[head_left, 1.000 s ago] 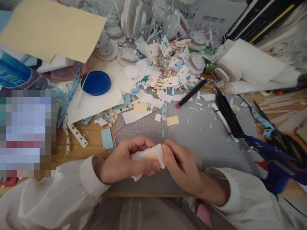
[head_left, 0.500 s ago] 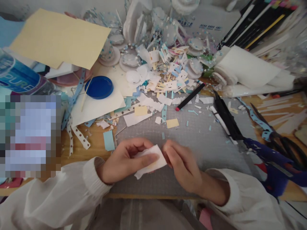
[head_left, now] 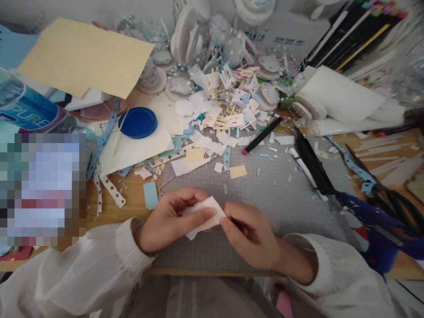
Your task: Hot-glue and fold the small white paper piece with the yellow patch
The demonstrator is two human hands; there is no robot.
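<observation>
A small folded piece of white paper (head_left: 214, 204) is pinched in my left hand (head_left: 172, 223), with the thumb flat across its top face and the fingers behind it. On the paper's right corner, the thumb and curled fingers of my right hand (head_left: 253, 234) are closed. Whether anything else sits inside the right fingers is hidden. Both hands are just above the grey cutting mat (head_left: 274, 194), near the table's front edge. Close to the left hand lies a light blue paper rectangle (head_left: 151, 195). Beyond the hands is a small yellow paper piece (head_left: 238, 172).
Paper scraps and cut-outs with drawn faces (head_left: 236, 120) heap up at the back. A red-tipped black pen (head_left: 263, 136), a black utility knife (head_left: 313, 163), a blue glue gun (head_left: 380, 229) and scissors (head_left: 391, 194) lie rightward. At left are a blue lid (head_left: 139, 123) and a bottle (head_left: 29, 104).
My right hand has shifted slightly left and turned, its thumb now meeting the paper's corner where a small gap showed before. The paper has moved slightly up and left.
</observation>
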